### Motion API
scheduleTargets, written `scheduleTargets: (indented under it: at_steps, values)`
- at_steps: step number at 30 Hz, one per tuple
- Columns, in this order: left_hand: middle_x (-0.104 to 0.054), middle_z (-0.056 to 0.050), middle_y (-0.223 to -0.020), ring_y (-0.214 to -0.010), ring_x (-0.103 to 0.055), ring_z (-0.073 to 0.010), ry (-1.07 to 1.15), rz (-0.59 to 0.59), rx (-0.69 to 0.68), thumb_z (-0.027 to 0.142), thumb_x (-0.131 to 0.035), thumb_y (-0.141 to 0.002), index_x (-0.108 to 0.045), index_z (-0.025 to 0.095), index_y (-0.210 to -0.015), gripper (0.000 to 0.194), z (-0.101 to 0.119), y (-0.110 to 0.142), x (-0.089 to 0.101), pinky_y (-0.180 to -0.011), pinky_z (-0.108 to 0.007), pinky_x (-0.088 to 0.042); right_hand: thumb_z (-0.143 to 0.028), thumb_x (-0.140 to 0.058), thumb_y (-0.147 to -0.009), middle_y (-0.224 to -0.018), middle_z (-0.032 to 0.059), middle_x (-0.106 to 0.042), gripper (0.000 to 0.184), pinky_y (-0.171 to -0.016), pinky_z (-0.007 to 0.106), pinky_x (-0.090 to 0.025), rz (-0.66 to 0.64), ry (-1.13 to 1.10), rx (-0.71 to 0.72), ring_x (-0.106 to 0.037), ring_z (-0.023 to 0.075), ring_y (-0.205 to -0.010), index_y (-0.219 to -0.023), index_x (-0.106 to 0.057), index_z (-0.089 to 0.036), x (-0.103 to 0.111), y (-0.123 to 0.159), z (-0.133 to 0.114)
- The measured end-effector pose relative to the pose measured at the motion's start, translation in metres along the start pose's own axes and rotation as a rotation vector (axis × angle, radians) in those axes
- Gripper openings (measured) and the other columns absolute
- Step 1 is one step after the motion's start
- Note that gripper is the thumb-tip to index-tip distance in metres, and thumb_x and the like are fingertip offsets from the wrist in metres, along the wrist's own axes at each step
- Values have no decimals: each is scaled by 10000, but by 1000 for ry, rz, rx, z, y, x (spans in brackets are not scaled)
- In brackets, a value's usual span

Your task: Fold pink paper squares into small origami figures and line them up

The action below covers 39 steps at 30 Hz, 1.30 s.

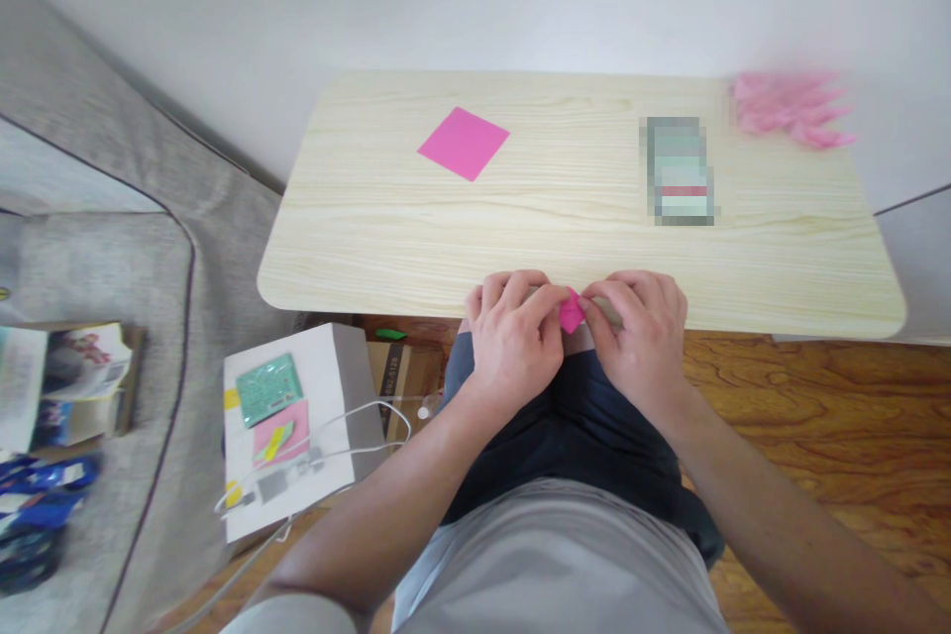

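Observation:
Between my two hands, at the front edge of the pale wooden table point(386, 248), is a small folded piece of bright pink paper point(572, 312). My left hand point(516, 332) pinches its left side between thumb and forefinger. On the other side, the thumb and forefinger of my right hand point(643, 332) pinch it as well. The fingers cover part of the paper, so its full shape is hidden. Farther back on the table, a flat square sheet of pink paper point(465, 144) lies turned cornerwise.
A pixelated phone-like rectangle point(680, 168) and a blurred pile of pink folded pieces point(792, 109) are at the table's right. Lower left stands a white box point(297, 357) bearing a green packet point(268, 389) and a white cable point(357, 411). A grey sofa point(223, 258) is at the left.

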State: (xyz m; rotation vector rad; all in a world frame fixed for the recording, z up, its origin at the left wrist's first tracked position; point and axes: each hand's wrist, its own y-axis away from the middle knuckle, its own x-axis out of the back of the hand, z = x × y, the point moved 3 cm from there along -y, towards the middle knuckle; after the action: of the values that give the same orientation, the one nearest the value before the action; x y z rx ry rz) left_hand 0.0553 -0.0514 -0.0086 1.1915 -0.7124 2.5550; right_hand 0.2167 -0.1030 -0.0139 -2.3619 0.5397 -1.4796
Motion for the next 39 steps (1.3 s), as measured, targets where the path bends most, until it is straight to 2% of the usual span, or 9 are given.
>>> scheduleTargets:
  at_steps: [6, 11, 16, 18, 21, 25, 28, 31, 39]
  values:
    - [-747, -19, -1192, -1173, -586, -266, 27, -6, -53, 171, -601, -977, -788, 328, -1083, 266, -8, 4, 4, -1032, -476, -375, -253, -650, -974, -1128, 64, -689, 247, -1005, 518, -387, -26, -7, 67, -552, 304, -1118, -1158, -770, -365, 3, 3, 2]
    - [-752, -24, -1256, -1214, -608, -255, 59, -8, -188, 160, -634, -931, -752, 299, -1231, 351, -17, 14, 3, -1074, -450, -384, -235, -698, -924, -1279, 60, -707, 383, -1085, 543, -401, -105, -50, 181, -574, 322, -1231, -1298, -705, -315, 5, 11, 2]
    - [-790, -33, -1140, -1122, -656, -232, 105, 30, -241, 184, -643, -950, -772, 273, -1118, 229, -18, 18, 3, -1038, -437, -415, -211, -714, -928, -1200, 31, -771, 279, -1079, 528, -457, -49, -226, 238, -637, 294, -1198, -1187, -729, -314, 7, 13, -1]
    - [-794, -39, -1081, -1068, -662, -225, 168, 13, -220, 212, -646, -962, -767, 260, -1082, 177, -14, 16, 9, -1014, -428, -441, -211, -688, -950, -1130, 35, -784, 195, -1056, 506, -498, -73, -359, 169, -672, 276, -1140, -1113, -740, -303, 11, 10, -4]
    - [-782, -49, -986, -959, -671, -206, 345, -42, -155, 270, -646, -983, -746, 229, -1027, 117, -7, 10, 20, -932, -393, -494, -296, -691, -968, -1000, 41, -788, 99, -889, 424, -579, -174, -570, -70, -726, 239, -947, -1046, -750, -281, 17, 5, -8]
    - [-760, -43, -903, -811, -699, -162, 717, -159, 78, 347, -667, -982, -705, 202, -1048, 163, -3, 3, 23, -758, -303, -549, -394, -768, -913, -918, 34, -795, 172, -760, 356, -598, -244, -909, -375, -748, 214, -829, -1016, -743, -259, 18, -1, -13]
    - [-753, -30, -836, -719, -696, -142, 1007, -234, 199, 379, -692, -968, -667, 195, -1071, 213, -3, -1, 18, -675, -269, -555, -387, -834, -843, -862, 17, -792, 194, -732, 340, -602, -230, -1059, -466, -742, 197, -776, -947, -735, -258, 15, -6, -14]
    - [-754, -23, -821, -705, -686, -130, 1159, -232, 216, 345, -726, -942, -681, 189, -998, 172, -2, -5, 18, -676, -264, -558, -339, -845, -816, -825, -1, -787, 150, -722, 336, -606, -203, -1142, -513, -733, 184, -738, -909, -751, -268, 10, -8, -14]
    - [-757, -34, -827, -773, -706, -155, 1202, -251, 201, 260, -689, -937, -750, 180, -951, 101, 0, -12, 26, -775, -317, -592, -228, -755, -778, -743, -4, -752, 48, -746, 365, -625, -244, -1372, -665, -711, 180, -685, -819, -769, -248, 2, -11, -16]
